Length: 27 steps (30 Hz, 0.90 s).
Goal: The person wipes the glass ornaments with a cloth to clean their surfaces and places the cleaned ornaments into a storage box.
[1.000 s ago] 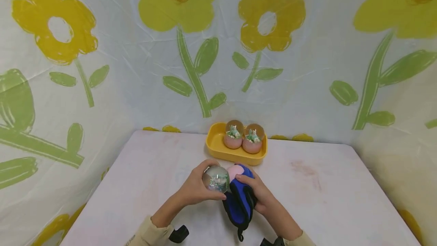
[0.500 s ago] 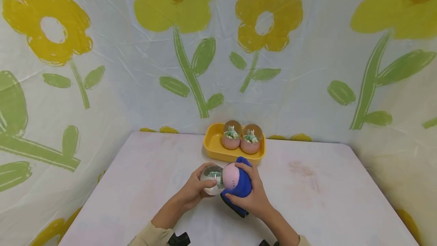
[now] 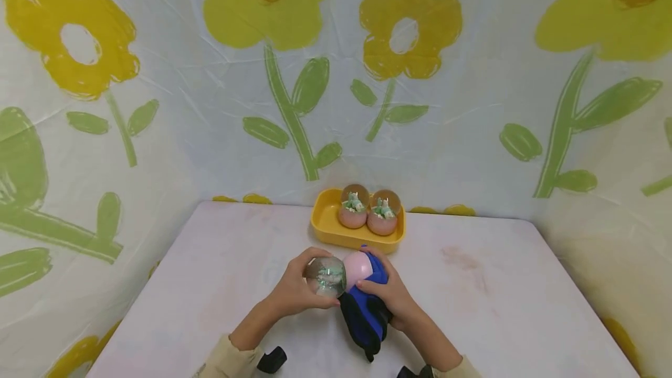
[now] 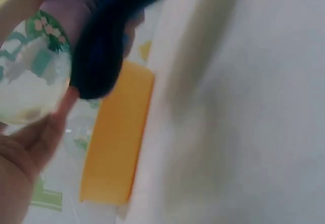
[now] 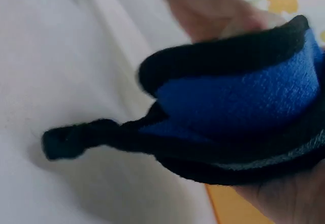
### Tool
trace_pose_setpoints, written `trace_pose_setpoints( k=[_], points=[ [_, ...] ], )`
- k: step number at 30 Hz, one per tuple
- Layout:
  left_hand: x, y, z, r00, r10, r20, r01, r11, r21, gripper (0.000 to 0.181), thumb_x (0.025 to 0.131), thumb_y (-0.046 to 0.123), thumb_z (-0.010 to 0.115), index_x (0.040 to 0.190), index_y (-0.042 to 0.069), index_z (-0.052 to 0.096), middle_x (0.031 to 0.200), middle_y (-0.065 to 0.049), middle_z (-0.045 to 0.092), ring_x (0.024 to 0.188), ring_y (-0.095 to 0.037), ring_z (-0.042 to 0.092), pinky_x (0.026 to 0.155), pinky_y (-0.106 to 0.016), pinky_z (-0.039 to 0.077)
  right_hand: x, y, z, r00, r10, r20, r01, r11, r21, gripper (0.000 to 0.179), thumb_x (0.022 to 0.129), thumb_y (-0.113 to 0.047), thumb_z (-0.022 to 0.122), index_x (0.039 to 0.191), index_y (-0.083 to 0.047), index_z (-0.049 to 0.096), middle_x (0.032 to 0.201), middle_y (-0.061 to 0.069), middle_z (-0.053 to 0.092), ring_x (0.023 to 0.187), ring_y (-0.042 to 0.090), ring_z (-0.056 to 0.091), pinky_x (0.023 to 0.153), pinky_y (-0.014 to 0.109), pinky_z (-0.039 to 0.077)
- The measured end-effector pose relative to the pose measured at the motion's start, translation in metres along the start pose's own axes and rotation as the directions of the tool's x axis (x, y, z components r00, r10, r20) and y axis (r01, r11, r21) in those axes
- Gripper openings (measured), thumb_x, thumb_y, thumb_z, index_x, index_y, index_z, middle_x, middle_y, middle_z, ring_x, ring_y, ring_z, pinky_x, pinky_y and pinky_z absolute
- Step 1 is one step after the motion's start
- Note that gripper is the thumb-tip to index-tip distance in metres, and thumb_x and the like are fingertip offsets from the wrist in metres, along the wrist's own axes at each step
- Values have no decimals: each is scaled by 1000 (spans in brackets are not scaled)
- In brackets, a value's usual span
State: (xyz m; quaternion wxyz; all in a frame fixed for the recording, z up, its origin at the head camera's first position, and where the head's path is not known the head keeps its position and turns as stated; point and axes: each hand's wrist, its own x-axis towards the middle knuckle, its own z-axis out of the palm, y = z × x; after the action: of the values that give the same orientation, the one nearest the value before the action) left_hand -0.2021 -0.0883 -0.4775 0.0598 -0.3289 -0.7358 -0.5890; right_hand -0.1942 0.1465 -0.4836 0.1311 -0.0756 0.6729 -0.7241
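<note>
A snow globe (image 3: 326, 277) lies sideways between both hands above the table, its clear dome to the left and its pink base (image 3: 357, 267) to the right. My left hand (image 3: 293, 289) grips the dome, fingers over the top and thumb below. In the left wrist view, white and green figures show inside the dome (image 4: 35, 84). My right hand (image 3: 392, 295) holds a blue cloth (image 3: 379, 273) with black edging against the pink base. The cloth's loose end hangs below the hand; in the right wrist view its folds (image 5: 228, 102) hide much of the globe.
Behind the hands is a yellow tray (image 3: 326, 223) with two similar snow globes (image 3: 353, 214) upright in it, towards its right side. The white table (image 3: 499, 296) ends at a flower-printed curtain (image 3: 462, 150).
The right hand has shifted the cloth around the pink base, and its black-edged end hangs lower now. The left hand has turned the dome, changing its grip. The tray and its globes stay put.
</note>
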Motion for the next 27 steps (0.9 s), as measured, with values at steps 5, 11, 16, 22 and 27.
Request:
trace_pose_setpoints(
  k=[5,11,16,22,27],
  points=[
    [3,8,-4,990,141,7,-141,989,52,75,57,3,93,118,0,50,114,-15,59,100,-32,58,80,-38,53,0,-5,3,999,-4,-32,3,1000,-21,68,85,-21,73,144,-25,40,135,15,41,112,36,46,84,44,49],
    [-1,-9,-2,987,-160,-10,153,956,-252,55,74,5,81,120,3,50,112,-14,61,94,-29,62,74,-39,56,-4,-1,13,898,-440,9,410,829,-379,73,74,-21,85,136,-25,47,138,7,42,116,34,48,85,49,50],
    [-3,-16,1,875,-464,138,474,768,-430,46,84,22,73,120,5,49,105,-17,62,74,-42,67,59,-54,55,-3,5,11,730,-659,182,638,561,-527,70,68,-22,90,128,-17,55,144,8,35,123,31,43,88,51,49],
    [-5,-17,5,910,-411,58,404,846,-347,54,76,18,81,121,10,52,114,-13,58,91,-31,63,71,-47,56,-2,6,11,891,-454,31,429,816,-387,70,74,-20,85,135,-20,49,140,4,42,118,31,46,87,49,47],
    [-6,-15,4,991,-128,30,131,982,-138,69,64,17,91,122,17,54,120,-8,57,104,-32,55,84,-40,52,-6,-2,10,991,-123,-49,118,989,-87,64,82,-20,74,140,-21,45,137,10,45,114,35,46,86,46,49]
  ],
)
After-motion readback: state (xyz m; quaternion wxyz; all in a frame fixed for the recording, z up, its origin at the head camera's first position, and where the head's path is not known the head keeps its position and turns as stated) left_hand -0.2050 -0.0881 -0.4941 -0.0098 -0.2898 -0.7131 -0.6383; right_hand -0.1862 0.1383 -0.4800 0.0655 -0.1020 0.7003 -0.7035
